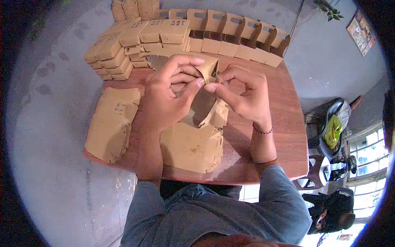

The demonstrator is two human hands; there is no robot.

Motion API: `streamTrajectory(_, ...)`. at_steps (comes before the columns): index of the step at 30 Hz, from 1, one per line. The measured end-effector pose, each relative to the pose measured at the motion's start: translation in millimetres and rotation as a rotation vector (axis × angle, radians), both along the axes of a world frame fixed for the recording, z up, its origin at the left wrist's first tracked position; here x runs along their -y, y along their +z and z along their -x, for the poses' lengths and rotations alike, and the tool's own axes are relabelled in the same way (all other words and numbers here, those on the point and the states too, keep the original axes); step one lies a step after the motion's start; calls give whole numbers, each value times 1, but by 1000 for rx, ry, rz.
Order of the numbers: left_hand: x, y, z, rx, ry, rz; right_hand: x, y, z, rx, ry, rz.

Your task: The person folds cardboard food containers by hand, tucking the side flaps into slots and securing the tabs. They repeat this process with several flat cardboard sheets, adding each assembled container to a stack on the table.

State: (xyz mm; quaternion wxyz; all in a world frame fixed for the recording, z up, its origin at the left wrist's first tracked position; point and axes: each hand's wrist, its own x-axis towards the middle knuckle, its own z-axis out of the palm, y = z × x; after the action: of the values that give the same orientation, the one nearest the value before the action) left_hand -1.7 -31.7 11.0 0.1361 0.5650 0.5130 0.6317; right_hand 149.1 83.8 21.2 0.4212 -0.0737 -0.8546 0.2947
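A partly folded brown cardboard box (202,103) is held up over the table between my two hands. My left hand (175,92) grips its upper left side, thumb and fingers closed around a raised flap. From the other side my right hand (245,91) pinches the box's edge between thumb and bent fingers. The fingertips of both hands almost meet at the flap, and they hide part of the fold. Below the box lies a pile of flat cardboard blanks (191,148). More flat blanks (113,119), with small dark print, lie left of my left forearm.
Stacked closed boxes (142,33) printed "EAT ME!" stand at the table's back left. A row of open cardboard carriers with handle slots (236,31) lines the back edge of the wooden table (271,144). A chair (317,171) and a person (335,210) are at right.
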Motion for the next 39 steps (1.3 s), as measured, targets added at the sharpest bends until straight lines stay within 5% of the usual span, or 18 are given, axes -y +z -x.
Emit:
streamTrajectory(8, -8, -3, -6, 71, 55, -27, -2, -1, 8, -75, -104, -114)
streamTrajectory(16, -11, -6, -10, 53, 56, -75, -2, -8, 15, -51, 46, 209)
streamTrajectory(39, -19, -10, -13, -172, 204, -198, 0, -15, 23, -220, 106, 178)
